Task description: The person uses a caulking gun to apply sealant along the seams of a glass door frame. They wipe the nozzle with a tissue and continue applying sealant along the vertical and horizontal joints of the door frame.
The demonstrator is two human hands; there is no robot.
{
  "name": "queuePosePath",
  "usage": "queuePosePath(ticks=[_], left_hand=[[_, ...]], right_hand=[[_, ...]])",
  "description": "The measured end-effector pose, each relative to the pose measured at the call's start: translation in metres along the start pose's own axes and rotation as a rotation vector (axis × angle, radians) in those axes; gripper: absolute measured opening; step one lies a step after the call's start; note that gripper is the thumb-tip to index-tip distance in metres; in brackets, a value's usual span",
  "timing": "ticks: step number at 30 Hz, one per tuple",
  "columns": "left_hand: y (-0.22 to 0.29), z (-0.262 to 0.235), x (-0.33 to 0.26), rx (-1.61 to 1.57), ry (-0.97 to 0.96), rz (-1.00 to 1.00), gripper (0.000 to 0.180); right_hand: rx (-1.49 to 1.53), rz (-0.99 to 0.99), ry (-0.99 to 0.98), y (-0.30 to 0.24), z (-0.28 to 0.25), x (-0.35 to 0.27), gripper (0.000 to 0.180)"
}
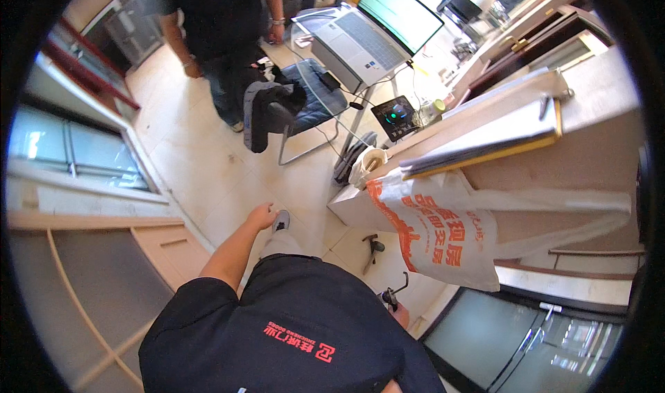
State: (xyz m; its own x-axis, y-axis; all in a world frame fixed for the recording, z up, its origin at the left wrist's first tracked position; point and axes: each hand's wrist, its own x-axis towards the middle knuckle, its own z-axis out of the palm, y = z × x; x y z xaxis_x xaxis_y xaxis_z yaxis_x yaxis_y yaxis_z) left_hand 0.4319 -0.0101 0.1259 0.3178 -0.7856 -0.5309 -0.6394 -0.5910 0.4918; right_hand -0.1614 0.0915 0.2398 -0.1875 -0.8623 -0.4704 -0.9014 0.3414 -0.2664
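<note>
My left hand [262, 217] hangs beside my left leg, above my grey shoe [282, 221]. Its fingers look loosely apart, and I see nothing in them. At my right side, my right hand [400, 315] is closed round a dark-handled tool with a bent metal rod [392, 297]; my shirt hides part of the wrist. Past that hand, a dark hammer-like object [373, 252] shows low against the floor tiles. A white cloth bag with orange print [443, 227] hangs from the counter on my right.
Ahead, a person in dark clothes [218, 33] stands near a blue-seated chair [315, 95] with a dark jacket over it. A laptop [364, 36] sits on a glass table. A clipboard [485, 140] lies on the counter [596, 137]. Door panels [90, 282] stand at left.
</note>
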Motion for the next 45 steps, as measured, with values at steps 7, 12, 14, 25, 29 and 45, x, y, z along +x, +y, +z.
queuePosePath(ticks=[7,12,14,25,29,45], left_hand=[[0.062,-0.06,0.101,0.022,-0.099,0.237,0.048],[0.119,-0.071,0.137,-0.06,-0.108,0.311,0.031],[0.156,-0.07,0.144,-0.156,-0.068,0.413,0.024],[0.474,-0.098,0.211,-0.519,-0.158,0.762,0.028],[0.59,-0.078,0.274,-0.491,-0.129,0.84,0.034],[0.762,0.065,0.459,0.322,-0.309,0.796,0.077]], right_hand=[[-0.018,0.276,-0.072,-0.049,0.009,-0.055,0.031],[0.042,0.388,-0.094,-0.069,0.015,-0.074,0.033],[0.053,0.394,-0.096,-0.07,0.019,-0.073,0.033],[0.123,0.447,-0.057,-0.121,0.013,-0.032,0.036],[0.161,0.582,-0.011,-0.163,0.015,-0.037,0.037],[0.215,1.319,0.177,-0.376,0.055,-0.165,0.043]])
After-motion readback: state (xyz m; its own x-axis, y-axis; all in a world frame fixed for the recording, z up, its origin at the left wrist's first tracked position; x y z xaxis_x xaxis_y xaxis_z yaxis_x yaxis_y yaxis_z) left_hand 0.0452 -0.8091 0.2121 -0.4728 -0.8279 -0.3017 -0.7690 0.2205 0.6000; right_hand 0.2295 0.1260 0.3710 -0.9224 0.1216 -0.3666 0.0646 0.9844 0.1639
